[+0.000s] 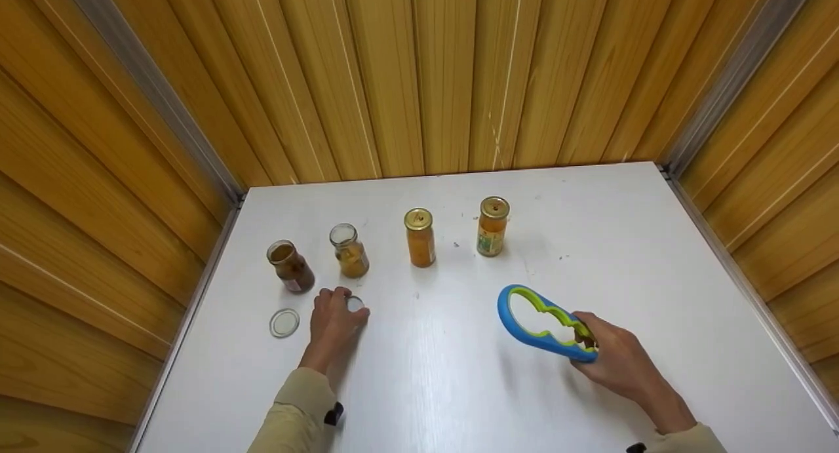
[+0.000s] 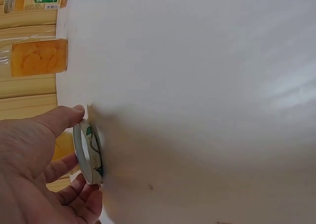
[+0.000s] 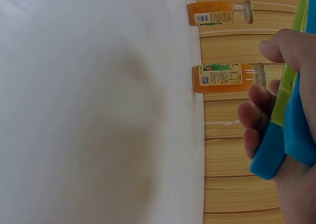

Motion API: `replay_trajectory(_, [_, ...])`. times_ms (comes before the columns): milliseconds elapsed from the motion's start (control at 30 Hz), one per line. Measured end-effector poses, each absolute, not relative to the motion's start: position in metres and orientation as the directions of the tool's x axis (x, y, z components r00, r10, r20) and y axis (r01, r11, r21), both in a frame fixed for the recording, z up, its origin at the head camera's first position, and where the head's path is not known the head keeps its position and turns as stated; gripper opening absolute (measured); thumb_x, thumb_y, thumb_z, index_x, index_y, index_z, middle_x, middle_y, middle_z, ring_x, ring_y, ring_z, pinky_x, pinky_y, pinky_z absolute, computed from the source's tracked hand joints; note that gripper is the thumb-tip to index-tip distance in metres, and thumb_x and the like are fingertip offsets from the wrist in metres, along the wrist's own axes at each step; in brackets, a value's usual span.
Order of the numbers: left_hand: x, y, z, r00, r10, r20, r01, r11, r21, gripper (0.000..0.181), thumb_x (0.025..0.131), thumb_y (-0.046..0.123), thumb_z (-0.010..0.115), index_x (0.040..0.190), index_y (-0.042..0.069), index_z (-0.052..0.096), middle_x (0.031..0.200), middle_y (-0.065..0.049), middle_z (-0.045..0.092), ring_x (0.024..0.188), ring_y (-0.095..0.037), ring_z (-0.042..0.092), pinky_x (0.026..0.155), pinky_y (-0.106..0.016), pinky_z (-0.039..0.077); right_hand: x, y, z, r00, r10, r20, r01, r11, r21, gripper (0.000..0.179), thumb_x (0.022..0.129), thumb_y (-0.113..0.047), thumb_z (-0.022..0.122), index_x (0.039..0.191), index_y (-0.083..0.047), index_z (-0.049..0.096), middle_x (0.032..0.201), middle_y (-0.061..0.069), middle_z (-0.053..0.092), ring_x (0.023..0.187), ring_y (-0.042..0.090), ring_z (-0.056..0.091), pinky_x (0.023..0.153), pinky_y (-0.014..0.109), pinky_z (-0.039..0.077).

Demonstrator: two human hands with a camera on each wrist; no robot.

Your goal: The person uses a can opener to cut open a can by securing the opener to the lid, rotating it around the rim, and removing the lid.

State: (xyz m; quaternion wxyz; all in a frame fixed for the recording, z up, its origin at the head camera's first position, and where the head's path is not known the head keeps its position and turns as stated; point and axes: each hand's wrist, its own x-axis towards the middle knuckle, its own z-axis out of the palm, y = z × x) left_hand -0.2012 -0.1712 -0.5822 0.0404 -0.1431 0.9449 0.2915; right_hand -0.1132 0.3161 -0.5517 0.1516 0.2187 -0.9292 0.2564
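My left hand [image 1: 333,322] holds a jar lid [image 2: 94,157] by its rim, thumb on one side and fingers on the other. The lid is at or just over the white table, its pale inside facing up. Another lid [image 1: 284,323] lies to the left of this hand. Beyond it stand an open jar of brown contents [image 1: 293,269] and an open jar with yellow fruit [image 1: 352,256]. My right hand [image 1: 619,354] grips the handles of a blue and green jar opener [image 1: 544,342], raised above the table with its wide loop pointing left.
Two jars of orange fruit with gold lids on, one mid-table [image 1: 421,243] and one further right [image 1: 491,233], stand towards the back. Wood-patterned panels [image 1: 446,79] wall in the white table [image 1: 432,387] at the back and both sides.
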Motion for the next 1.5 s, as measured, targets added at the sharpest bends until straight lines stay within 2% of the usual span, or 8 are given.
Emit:
replay_trajectory(300, [-0.202, -0.172, -0.583, -0.955, -0.244, -0.167, -0.296, 0.788, 0.541, 0.055, 0.089, 0.027, 0.081, 0.135, 0.004, 0.061, 0.128, -0.018, 0.051, 0.117, -0.034, 0.048, 0.102, -0.052, 0.047, -0.112, 0.319, -0.552, -0.865, -0.312, 0.393, -0.469, 0.780, -0.413, 0.066, 0.063, -0.004, 0.092, 0.122, 0.002, 0.063, 0.096, 0.003, 0.069, 0.077, 0.009, 0.057, 0.065, 0.030, 0.054])
replay_trajectory(600, [-0.202, -0.172, -0.585, -0.961, -0.225, -0.158, -0.275, 0.803, 0.528, 0.061, 0.089, 0.028, 0.080, 0.139, 0.002, 0.057, 0.132, -0.019, 0.050, 0.121, -0.035, 0.046, 0.104, -0.051, 0.045, -0.112, 0.321, -0.551, -0.869, -0.308, 0.386, -0.461, 0.787, -0.410, 0.067, 0.063, -0.004, 0.093, 0.123, 0.003, 0.063, 0.098, 0.005, 0.070, 0.079, 0.010, 0.059, 0.067, 0.032, 0.056])
replay_trajectory(800, [-0.198, -0.173, -0.583, -0.973, -0.205, -0.103, -0.228, 0.805, 0.547, 0.070, 0.089, 0.034, 0.078, 0.142, -0.003, 0.052, 0.135, -0.023, 0.049, 0.120, -0.038, 0.047, 0.102, -0.053, 0.045, -0.112, 0.324, -0.549, -0.876, -0.300, 0.379, -0.450, 0.791, -0.415, 0.064, 0.065, -0.003, 0.091, 0.123, 0.003, 0.063, 0.099, 0.006, 0.071, 0.080, 0.012, 0.061, 0.067, 0.035, 0.056])
replay_trajectory(967, [-0.197, -0.169, -0.581, -0.970, -0.236, -0.058, -0.227, 0.791, 0.568, 0.075, 0.090, 0.035, 0.078, 0.147, -0.003, 0.047, 0.142, -0.024, 0.047, 0.128, -0.040, 0.046, 0.108, -0.054, 0.040, -0.112, 0.326, -0.548, -0.882, -0.292, 0.370, -0.439, 0.795, -0.419, 0.063, 0.066, -0.004, 0.091, 0.122, 0.003, 0.063, 0.098, 0.006, 0.070, 0.080, 0.012, 0.060, 0.067, 0.033, 0.055])
replay_trajectory(1200, [-0.200, -0.155, -0.574, -0.978, -0.177, 0.112, -0.076, 0.797, 0.600, 0.067, 0.094, 0.025, 0.077, 0.146, -0.003, 0.046, 0.144, -0.023, 0.048, 0.133, -0.039, 0.046, 0.112, -0.051, 0.039, -0.112, 0.331, -0.547, -0.896, -0.266, 0.355, -0.410, 0.803, -0.433, 0.065, 0.066, -0.004, 0.092, 0.123, 0.004, 0.062, 0.100, 0.008, 0.071, 0.081, 0.014, 0.060, 0.069, 0.034, 0.056])
replay_trajectory(1500, [-0.206, -0.131, -0.557, -0.980, -0.134, 0.146, -0.002, 0.741, 0.671, 0.062, 0.093, 0.021, 0.079, 0.144, 0.001, 0.050, 0.143, -0.019, 0.050, 0.134, -0.036, 0.049, 0.109, -0.052, 0.044, -0.113, 0.336, -0.546, -0.907, -0.254, 0.337, -0.390, 0.808, -0.441, 0.063, 0.068, -0.003, 0.091, 0.123, 0.004, 0.061, 0.100, 0.008, 0.070, 0.079, 0.015, 0.059, 0.067, 0.035, 0.056])
